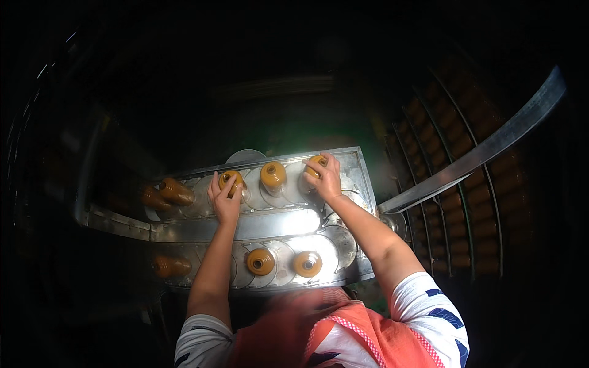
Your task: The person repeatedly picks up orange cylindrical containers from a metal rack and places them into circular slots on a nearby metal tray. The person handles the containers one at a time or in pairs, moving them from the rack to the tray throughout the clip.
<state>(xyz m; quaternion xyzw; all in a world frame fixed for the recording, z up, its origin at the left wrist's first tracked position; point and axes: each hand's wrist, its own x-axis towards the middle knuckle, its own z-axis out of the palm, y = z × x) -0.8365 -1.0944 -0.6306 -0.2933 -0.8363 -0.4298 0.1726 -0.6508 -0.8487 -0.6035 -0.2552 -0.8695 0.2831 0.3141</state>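
Observation:
My left hand (224,197) is closed round the upper part of a glossy orange-brown bottle (230,178) in the far row of a looping metal conveyor (196,227). Farther right in that row, my right hand (327,178) grips another such bottle (318,162) by its top, fingers curled over it. Between the two hands a third bottle (273,176) stands upright, its small round mouth facing up, and neither hand touches it. Fingers and palms partly cover both held bottles.
In the near row stand two more orange-brown bottles, one on the left (260,262) and one on the right (307,264). Several others (176,191) lean at the dim left end. A curved metal strip (485,156) rises at right, before racks (454,202) holding rows of brown pieces.

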